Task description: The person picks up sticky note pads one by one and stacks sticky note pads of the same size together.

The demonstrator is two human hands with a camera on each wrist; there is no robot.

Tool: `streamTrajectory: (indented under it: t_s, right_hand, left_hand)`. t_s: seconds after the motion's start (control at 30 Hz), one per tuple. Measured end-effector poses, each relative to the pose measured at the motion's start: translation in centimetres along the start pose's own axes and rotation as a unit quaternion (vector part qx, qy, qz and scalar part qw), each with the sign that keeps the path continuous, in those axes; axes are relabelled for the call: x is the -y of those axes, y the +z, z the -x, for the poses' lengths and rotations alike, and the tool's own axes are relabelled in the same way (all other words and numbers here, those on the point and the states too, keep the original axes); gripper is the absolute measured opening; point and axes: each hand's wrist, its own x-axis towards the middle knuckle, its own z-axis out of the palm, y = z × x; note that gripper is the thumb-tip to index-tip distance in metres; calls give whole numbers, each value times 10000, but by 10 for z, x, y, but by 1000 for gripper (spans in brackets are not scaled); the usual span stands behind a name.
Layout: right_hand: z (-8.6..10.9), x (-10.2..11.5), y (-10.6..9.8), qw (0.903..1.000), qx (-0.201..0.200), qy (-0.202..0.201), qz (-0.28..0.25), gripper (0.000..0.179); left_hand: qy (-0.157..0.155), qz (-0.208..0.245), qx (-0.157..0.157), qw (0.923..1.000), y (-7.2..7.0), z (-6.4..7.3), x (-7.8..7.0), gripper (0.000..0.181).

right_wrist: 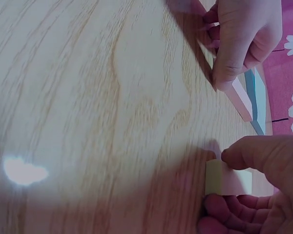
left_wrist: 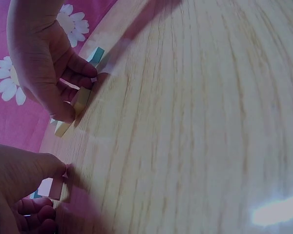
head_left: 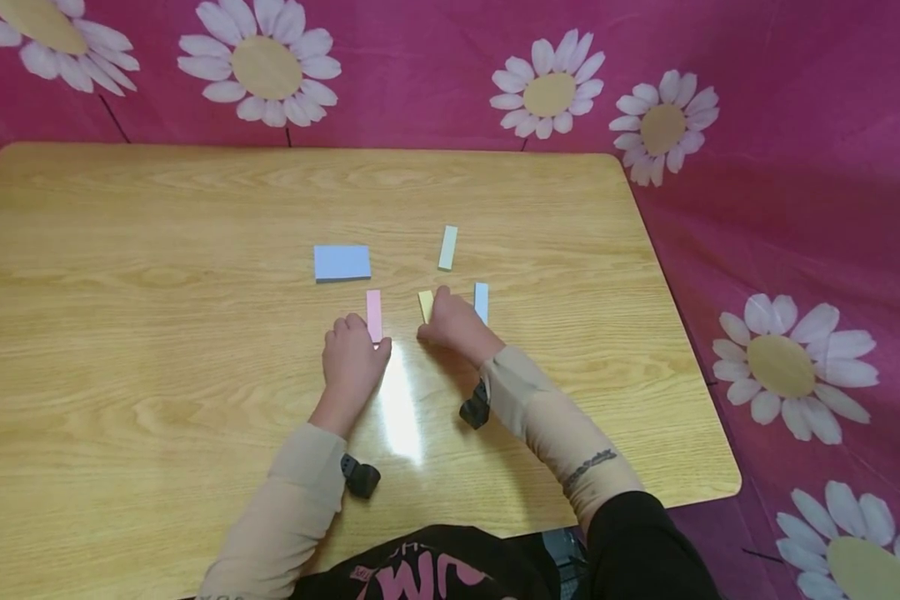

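Note:
My left hand [head_left: 351,358] holds the near end of a narrow pink sticky note pad [head_left: 374,312] between thumb and fingers; the pad lies on the table. To its right, my right hand [head_left: 459,325] pinches a narrow yellow sticky note pad [head_left: 425,305], partly hidden under the fingers. The right wrist view shows the yellow pad [right_wrist: 229,178] between the right thumb and fingers. Just beyond the right hand lies a narrow light blue pad [head_left: 482,300], its near end covered. A pale green narrow pad [head_left: 447,248] lies farther back.
A wider blue sticky note pad [head_left: 342,262] lies behind the left hand. The wooden table [head_left: 157,333] has its right edge well beyond the right hand. A pink flowered cloth [head_left: 420,75] hangs behind and to the right. Each wrist wears a small black camera [head_left: 362,477].

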Motion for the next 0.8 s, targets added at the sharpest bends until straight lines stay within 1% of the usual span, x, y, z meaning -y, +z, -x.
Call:
streamTrajectory:
  t_s: [0.23,0.4,0.5,0.7,0.8]
  right_hand:
    - [0,4,0,9999,-72,82,-128,44]
    - [0,13,-1,9997,-92,143,-180,49]
    - [-1,19,-2,9998,-123,89,-163,52]
    - [1,32,-3,9996,-130,-22,-261,47]
    - [1,37,-3,9996,-124,-54,-251,49]
  left_hand:
    - [8,11,-58,10000,3,-1,2,40]
    - [-15,72,-46,10000,3,-1,3,40]
    - [-16,123,-32,9999,3,-1,3,40]
    - [-9,219,-22,9998,2,1,4,39]
    - [-2,210,-63,9998,3,1,5,38]
